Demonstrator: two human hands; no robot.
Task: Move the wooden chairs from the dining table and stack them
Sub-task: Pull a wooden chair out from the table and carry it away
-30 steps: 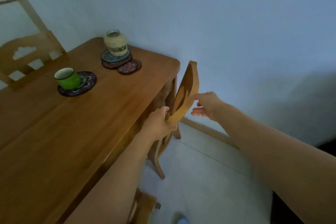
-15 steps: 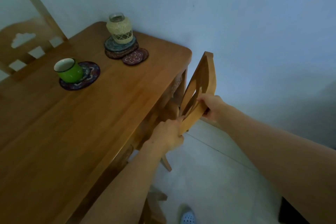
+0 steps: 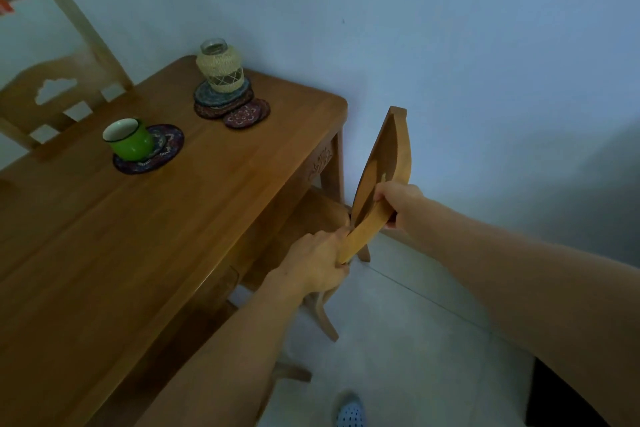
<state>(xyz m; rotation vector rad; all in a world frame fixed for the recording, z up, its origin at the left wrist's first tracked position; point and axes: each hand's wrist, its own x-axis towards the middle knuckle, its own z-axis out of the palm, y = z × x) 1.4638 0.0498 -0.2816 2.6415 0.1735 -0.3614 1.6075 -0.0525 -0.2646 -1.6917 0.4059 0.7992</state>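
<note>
Step in hand: taking hold of the light-brown wooden chair (image 3: 388, 156) tucked at the end of the brown wooden desk (image 3: 145, 236), beside the pale wall (image 3: 450, 45). Its seat is sitting partly under the desk edge; the curved backrest is standing clear of it.

Left hand (image 3: 317, 265) is wrapping the near, lower end of the backrest rail, fingers clamped on the wood. Right hand (image 3: 398, 199) is gripping the same rail higher up, fingers closed around it.

Chair legs appear to be resting on the pale tiled floor (image 3: 398, 340); lift not yet evident.

Judgement: removal of this chair is only beginning, and no stack is visible. The next move is calling for a pull away from the desk, clearing the seat from under the desk edge before lifting. A second wooden chair back (image 3: 52, 104) is showing at the far side.
</note>
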